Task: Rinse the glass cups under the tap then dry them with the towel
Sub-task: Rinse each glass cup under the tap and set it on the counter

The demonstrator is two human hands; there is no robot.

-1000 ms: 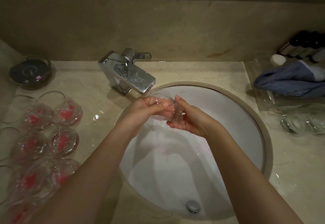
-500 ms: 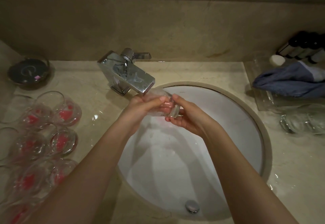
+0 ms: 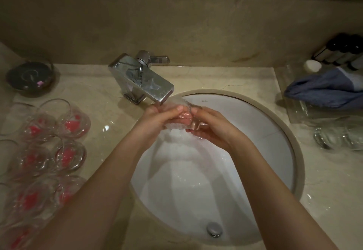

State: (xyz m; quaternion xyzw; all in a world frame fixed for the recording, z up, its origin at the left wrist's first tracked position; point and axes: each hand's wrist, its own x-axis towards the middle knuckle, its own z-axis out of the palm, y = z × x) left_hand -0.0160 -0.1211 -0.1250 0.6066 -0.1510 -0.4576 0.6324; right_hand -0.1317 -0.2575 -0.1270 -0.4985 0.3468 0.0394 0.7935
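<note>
Glass, a cup [image 3: 183, 117], has been raised under the tap [image 3: 145, 81] at twelve o'clock of the sink [image 3: 275, 131]; it is gripped by the left hand [image 3: 157, 120] and right hand [image 3: 214, 130]; water now runs, so rinsing is judged underway.

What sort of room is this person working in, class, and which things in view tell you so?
Most likely a hotel bathroom vanity: a round white basin sunk into a marble counter, a chrome tap running, and small toiletry bottles lined up against the wall.
</note>
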